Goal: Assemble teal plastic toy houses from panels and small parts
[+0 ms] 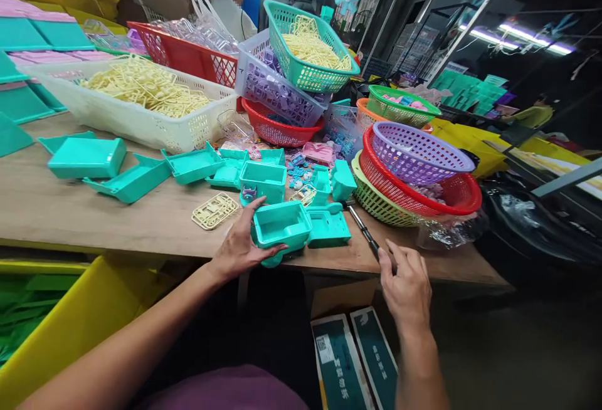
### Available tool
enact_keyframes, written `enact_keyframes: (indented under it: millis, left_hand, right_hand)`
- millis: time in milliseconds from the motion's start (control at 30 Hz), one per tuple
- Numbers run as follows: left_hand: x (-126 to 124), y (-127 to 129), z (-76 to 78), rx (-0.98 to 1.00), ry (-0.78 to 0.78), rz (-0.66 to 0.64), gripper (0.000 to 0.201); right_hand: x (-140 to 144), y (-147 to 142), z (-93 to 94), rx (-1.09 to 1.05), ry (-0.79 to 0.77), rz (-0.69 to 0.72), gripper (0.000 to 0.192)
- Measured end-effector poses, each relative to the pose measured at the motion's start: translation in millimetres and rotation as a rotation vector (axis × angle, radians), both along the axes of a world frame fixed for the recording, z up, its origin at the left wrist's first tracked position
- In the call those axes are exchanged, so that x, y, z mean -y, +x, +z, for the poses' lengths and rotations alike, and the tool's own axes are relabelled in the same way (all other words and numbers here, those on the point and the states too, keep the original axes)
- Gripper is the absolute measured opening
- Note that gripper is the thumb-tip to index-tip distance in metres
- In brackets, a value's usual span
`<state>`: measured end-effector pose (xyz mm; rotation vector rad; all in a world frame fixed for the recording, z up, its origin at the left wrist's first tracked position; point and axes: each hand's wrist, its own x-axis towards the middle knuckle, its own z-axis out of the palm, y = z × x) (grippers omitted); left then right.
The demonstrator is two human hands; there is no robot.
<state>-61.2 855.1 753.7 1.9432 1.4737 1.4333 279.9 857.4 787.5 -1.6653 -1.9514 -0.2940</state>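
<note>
My left hand (pixel 242 244) is closed on the side of a teal plastic box-shaped part (pixel 282 225), its hollow facing up at the table's front edge. My right hand (pixel 408 278) has its fingers round the black handle end of a hammer (pixel 363 227), whose metal shaft points away toward the teal parts. Touching the held part's right side is a flatter teal piece (pixel 329 225). Just behind stands another teal box (pixel 263 181) with a small purple piece on its front. A cream plastic sprue frame (pixel 215 210) lies left of my left hand.
Teal trays (pixel 129 178) lie along the left of the table. Behind are a white basket (pixel 197 125) of cream parts and a stacked green basket (pixel 310 74). Nested purple and red baskets (pixel 423 203) stand right. Cartons (pixel 341 360) sit below; a person (pixel 232 12) is behind.
</note>
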Motion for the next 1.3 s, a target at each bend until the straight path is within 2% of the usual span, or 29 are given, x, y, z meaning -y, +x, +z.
enact_keyframes:
  millis: [67, 167, 233, 333, 467, 633, 700, 767, 833, 900, 1000, 1067, 1100, 1133, 1200, 1300]
  left_hand:
    - [2.5, 1.0, -1.3, 0.028, -0.028, -0.019, 0.085]
    - [5.3, 3.1, -2.3, 0.084, -0.009, -0.111, 0.082]
    - [5.5, 5.0, -3.2, 0.107, 0.016, -0.154, 0.084]
    - [5.5, 6.0, -4.6, 0.138, 0.009, -0.189, 0.102]
    - [9.4, 2.1, -2.5, 0.191, 0.004, -0.206, 0.128]
    - [19.7, 2.0, 3.9, 0.292, 0.043, -0.295, 0.140]
    - [22.9, 5.1, 6.1, 0.292, 0.067, -0.333, 0.140]
    - [25.2, 6.2, 9.4, 0.292, 0.080, -0.306, 0.135]
    - [26.3, 2.1, 15.5, 0.276, 0.018, -0.217, 0.121]
    - [25.0, -8.3, 25.4, 0.246, -0.138, -0.154, 0.093]
    - [15.5, -30.6, 45.6, 0.172, -0.404, -0.255, 0.054]
    - [3.8, -43.8, 59.3, 0.091, -0.559, -0.332, 0.046]
    - [-3.2, -48.5, 65.3, 0.035, -0.628, -0.330, 0.044]
    - [-10.5, -51.5, 70.5, -0.026, -0.682, -0.303, 0.042]
    - [-24.4, -52.1, 78.4, -0.140, -0.725, -0.217, 0.041]
    - [-38.1, -43.1, 82.9, -0.249, -0.670, -0.093, 0.036]
  right_hand:
    - [0.2, -39.2, 10.7, -0.261, -0.029, 0.176, 0.048]
    - [-10.5, -108.1, 13.5, -0.688, -0.200, 0.507, 0.058]
    - [-22.0, -144.4, 8.2, -0.792, -0.266, 0.606, 0.063]
    - [-33.2, -171.8, 1.1, -0.840, -0.249, 0.584, 0.059]
    - [-33.5, -174.6, 7.9, -1.037, -0.196, 0.416, 0.065]
    - [-26.1, -180.2, 20.1, -1.333, -0.359, 0.387, 0.083]
    - [-21.4, -186.4, 17.2, -1.363, -0.408, 0.401, 0.084]
    - [-15.2, -191.6, 11.2, -1.370, -0.454, 0.406, 0.083]
    - [-6.9, -192.0, 5.3, -1.333, -0.473, 0.388, 0.079]
    - [2.2, -183.2, 1.8, -1.174, -0.422, 0.375, 0.067]
    - [11.3, -146.3, -0.1, -0.689, -0.151, 0.307, 0.046]
    - [10.7, -108.2, -2.3, -0.353, 0.046, 0.148, 0.044]
    - [8.1, -87.7, -4.2, -0.217, 0.103, 0.043, 0.046]
    - [4.5, -68.1, -6.6, -0.103, 0.104, -0.044, 0.049]
    - [-4.4, -35.5, -11.7, 0.084, -0.017, -0.162, 0.052]
    - [-16.4, -9.6, -15.7, 0.285, -0.214, -0.193, 0.046]
